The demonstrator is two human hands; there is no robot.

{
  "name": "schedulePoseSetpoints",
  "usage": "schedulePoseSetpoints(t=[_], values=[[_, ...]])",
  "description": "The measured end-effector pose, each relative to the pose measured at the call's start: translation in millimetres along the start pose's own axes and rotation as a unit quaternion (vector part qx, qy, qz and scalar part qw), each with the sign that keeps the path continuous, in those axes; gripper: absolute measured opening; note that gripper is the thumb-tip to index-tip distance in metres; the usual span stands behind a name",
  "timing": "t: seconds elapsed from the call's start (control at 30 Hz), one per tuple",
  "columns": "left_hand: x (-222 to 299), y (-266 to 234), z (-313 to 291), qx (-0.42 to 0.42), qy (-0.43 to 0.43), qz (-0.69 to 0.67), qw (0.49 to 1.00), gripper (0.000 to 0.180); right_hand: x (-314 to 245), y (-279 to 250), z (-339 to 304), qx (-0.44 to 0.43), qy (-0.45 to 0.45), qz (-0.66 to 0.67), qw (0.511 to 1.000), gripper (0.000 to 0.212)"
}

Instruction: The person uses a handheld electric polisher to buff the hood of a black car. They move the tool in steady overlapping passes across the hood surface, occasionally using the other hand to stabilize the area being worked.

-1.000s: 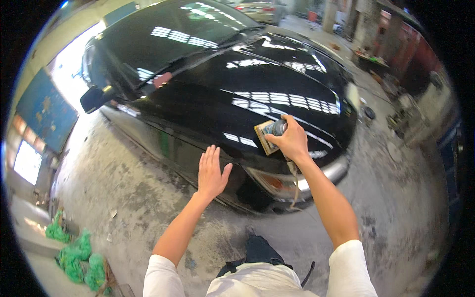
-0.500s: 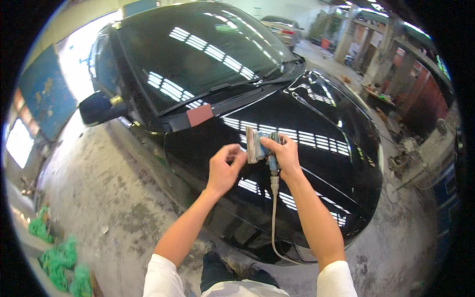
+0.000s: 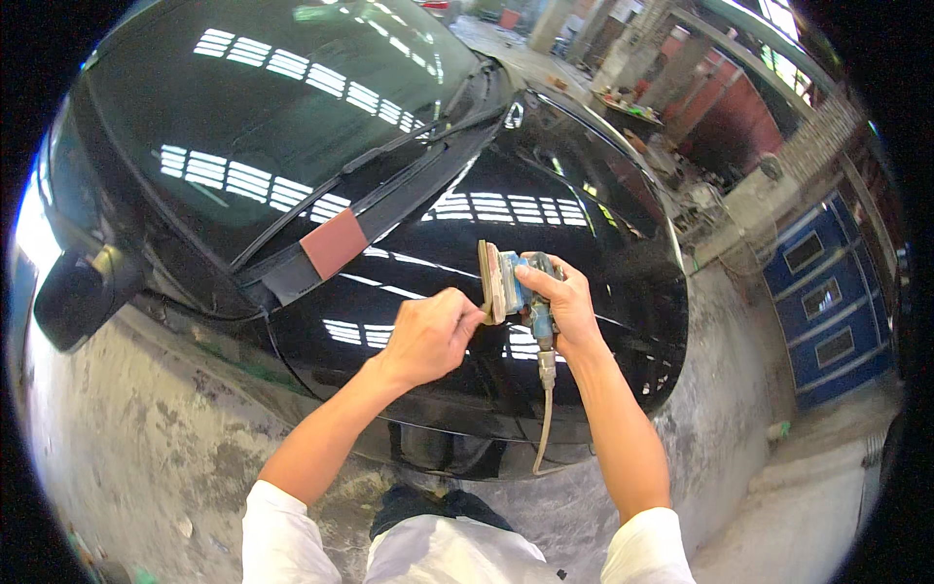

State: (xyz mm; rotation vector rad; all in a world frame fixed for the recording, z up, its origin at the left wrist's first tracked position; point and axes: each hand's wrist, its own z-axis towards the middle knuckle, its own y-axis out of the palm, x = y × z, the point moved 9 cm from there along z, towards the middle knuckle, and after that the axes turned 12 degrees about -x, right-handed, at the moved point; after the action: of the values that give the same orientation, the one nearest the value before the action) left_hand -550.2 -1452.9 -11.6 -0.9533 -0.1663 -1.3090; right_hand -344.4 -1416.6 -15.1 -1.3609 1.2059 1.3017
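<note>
A white short-sleeved shirt (image 3: 452,557) tops dark trousers (image 3: 420,503).

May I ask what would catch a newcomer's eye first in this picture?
Probably the glossy black hood, streaked with white reflections, at center. Over it, the right hand holds a sander, the left hand at its pad's lower edge. A reddish sheet lies near the windshield.

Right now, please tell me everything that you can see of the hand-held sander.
The hand-held sander has a blue-and-black body and a flat, layered pad, tan and reddish along its edge. It is tipped sideways over the black car hood, pad facing left. The right hand grips the body; the left hand seems to pinch the pad's lower edge. A metal-looking connector joins it to a pale hose. Whether it is running cannot be told.
</note>
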Motion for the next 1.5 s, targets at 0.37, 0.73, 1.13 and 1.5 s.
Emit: schedulePoseSetpoints(t=[0.37,0.73,1.13,1.5], values=[[-5,11,-14,-0.103,0.017,0.085,0.991,0.019,3,13,8,-0.062,-0.008,-0.015,0.998,0.055],[-143,-202,37,-0.065,-0.163,0.541,0.823,0.013,-3,-33,18,-0.024,-0.016,-0.153,0.988,0.062],[-153,-135,4,-0.152,-0.137,0.486,0.850,0.036,5,-36,-35,-0.029,-0.059,-0.149,0.987,0.067],[-149,-109,12,-0.166,-0.183,0.493,0.834,0.044,18,-61,-52,-0.007,-0.072,-0.136,0.988,0.068]])
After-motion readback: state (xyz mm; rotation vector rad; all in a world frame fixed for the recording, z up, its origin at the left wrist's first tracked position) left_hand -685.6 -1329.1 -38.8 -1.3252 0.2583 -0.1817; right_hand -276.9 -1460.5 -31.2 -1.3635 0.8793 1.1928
